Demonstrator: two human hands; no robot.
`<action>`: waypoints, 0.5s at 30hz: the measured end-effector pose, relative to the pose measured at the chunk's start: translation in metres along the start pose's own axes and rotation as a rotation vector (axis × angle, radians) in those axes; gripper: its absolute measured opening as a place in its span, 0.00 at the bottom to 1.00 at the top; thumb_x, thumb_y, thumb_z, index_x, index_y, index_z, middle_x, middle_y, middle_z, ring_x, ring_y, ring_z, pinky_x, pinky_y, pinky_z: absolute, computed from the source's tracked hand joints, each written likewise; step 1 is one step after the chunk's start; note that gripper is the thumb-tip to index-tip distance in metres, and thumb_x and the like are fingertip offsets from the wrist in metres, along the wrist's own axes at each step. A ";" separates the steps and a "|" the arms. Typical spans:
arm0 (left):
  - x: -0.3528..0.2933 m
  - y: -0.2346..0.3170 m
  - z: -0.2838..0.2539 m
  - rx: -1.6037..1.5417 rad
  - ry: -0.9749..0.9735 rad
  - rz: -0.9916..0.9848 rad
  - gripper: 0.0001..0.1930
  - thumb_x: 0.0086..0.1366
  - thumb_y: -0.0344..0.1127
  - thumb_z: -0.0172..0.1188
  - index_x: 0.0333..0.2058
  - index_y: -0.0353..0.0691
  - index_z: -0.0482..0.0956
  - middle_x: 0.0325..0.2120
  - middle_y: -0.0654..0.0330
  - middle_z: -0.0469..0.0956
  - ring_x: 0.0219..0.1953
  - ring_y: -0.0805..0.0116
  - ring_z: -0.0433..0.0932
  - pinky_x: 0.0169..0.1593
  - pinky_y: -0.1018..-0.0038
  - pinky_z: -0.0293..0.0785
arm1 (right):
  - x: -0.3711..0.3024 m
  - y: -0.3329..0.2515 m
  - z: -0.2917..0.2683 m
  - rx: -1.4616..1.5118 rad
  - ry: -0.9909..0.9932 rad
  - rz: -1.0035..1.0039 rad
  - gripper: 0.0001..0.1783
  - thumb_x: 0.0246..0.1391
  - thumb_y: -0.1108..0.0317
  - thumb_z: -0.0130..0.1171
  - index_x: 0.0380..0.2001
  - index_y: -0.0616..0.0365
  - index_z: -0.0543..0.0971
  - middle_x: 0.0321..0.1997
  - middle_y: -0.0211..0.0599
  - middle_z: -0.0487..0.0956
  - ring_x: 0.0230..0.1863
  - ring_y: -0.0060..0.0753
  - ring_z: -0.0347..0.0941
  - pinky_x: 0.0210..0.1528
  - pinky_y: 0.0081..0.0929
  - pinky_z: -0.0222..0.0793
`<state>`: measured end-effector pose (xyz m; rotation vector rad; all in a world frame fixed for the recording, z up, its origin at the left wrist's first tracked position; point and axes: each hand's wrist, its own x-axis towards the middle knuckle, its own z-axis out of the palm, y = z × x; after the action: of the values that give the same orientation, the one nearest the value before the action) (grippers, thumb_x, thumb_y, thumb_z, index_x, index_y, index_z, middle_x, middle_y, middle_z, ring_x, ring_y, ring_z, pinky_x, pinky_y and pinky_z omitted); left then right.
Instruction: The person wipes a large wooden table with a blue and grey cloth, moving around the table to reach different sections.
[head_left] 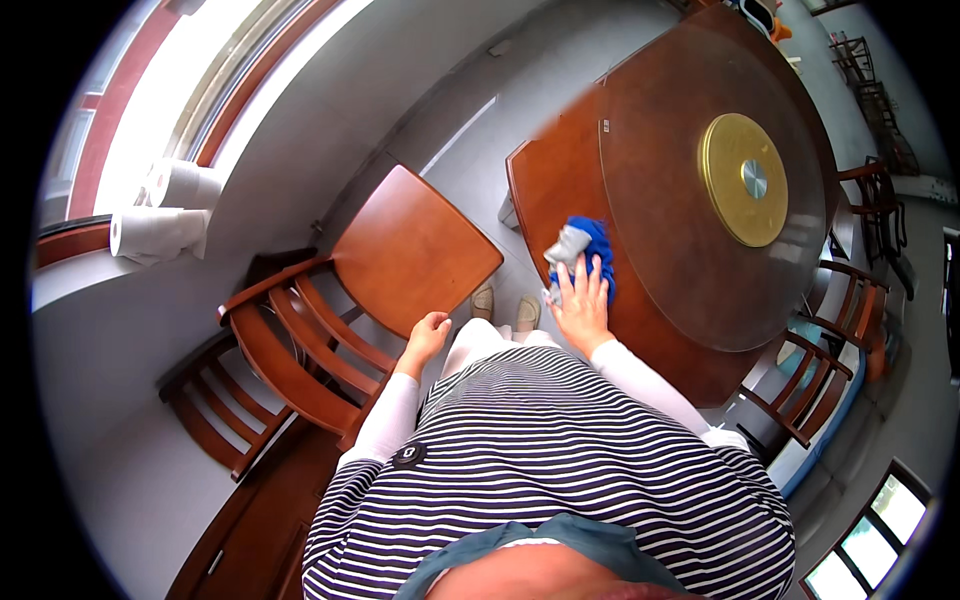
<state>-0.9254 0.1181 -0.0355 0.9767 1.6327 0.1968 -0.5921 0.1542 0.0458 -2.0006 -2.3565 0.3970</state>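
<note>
My right hand point(583, 308) lies on a crumpled blue and grey cloth point(597, 242), its fingers stretched and spread over it. Under the cloth is the brown wooden table point(548, 190), near its left edge. Part of the cloth is hidden beneath the fingers. My left hand point(429, 337) hangs beside the near edge of a wooden chair's seat point(415, 250), apart from the table. Its fingers are loosely curled, and nothing shows in them.
A large round glass top point(665, 220) covers much of the table, with a gold disc point(722, 180) on it. Two white paper rolls point(150, 235) stand on the windowsill at left. Another chair point(225, 400) stands behind the first. Several chairs point(808, 385) line the table's far right.
</note>
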 end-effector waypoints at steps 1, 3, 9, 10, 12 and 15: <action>0.001 0.002 0.002 -0.005 -0.004 -0.004 0.20 0.68 0.41 0.59 0.53 0.33 0.77 0.48 0.48 0.82 0.51 0.59 0.80 0.56 0.67 0.74 | 0.027 -0.003 0.003 -0.005 0.031 -0.039 0.43 0.53 0.50 0.66 0.69 0.48 0.63 0.77 0.55 0.48 0.75 0.71 0.40 0.65 0.67 0.49; -0.002 0.000 0.009 0.013 -0.012 -0.012 0.20 0.68 0.41 0.59 0.53 0.33 0.77 0.48 0.48 0.82 0.51 0.58 0.81 0.56 0.67 0.75 | 0.089 -0.014 0.003 0.009 0.115 -0.101 0.42 0.53 0.50 0.66 0.69 0.45 0.63 0.77 0.52 0.49 0.75 0.69 0.41 0.64 0.67 0.50; -0.013 0.032 0.014 0.189 -0.110 0.091 0.20 0.68 0.41 0.60 0.53 0.35 0.77 0.48 0.50 0.82 0.51 0.59 0.81 0.56 0.67 0.75 | 0.246 -0.029 -0.014 -0.015 0.119 0.094 0.41 0.58 0.45 0.59 0.71 0.46 0.60 0.78 0.51 0.47 0.76 0.69 0.39 0.69 0.65 0.47; -0.018 0.029 0.017 0.153 -0.119 0.101 0.20 0.68 0.41 0.60 0.53 0.34 0.77 0.48 0.48 0.82 0.51 0.58 0.81 0.56 0.67 0.76 | 0.256 -0.031 -0.020 -0.012 0.070 0.131 0.42 0.59 0.44 0.59 0.71 0.47 0.60 0.79 0.49 0.46 0.77 0.68 0.39 0.70 0.64 0.47; -0.025 0.030 0.015 0.166 -0.116 0.105 0.21 0.68 0.41 0.60 0.53 0.33 0.77 0.48 0.48 0.82 0.51 0.58 0.81 0.56 0.67 0.75 | 0.256 -0.029 -0.029 0.065 0.042 0.123 0.43 0.58 0.44 0.60 0.71 0.47 0.59 0.79 0.46 0.46 0.77 0.66 0.38 0.70 0.64 0.48; -0.032 0.034 0.009 0.207 -0.093 0.127 0.21 0.68 0.41 0.60 0.54 0.33 0.77 0.48 0.47 0.81 0.51 0.57 0.81 0.56 0.67 0.75 | 0.214 -0.016 -0.020 0.123 0.109 0.119 0.44 0.58 0.43 0.60 0.71 0.50 0.58 0.78 0.50 0.47 0.77 0.66 0.38 0.69 0.65 0.48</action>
<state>-0.9014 0.1155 0.0054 1.2311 1.5283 0.0682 -0.6417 0.3640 0.0375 -2.0561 -2.1034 0.4149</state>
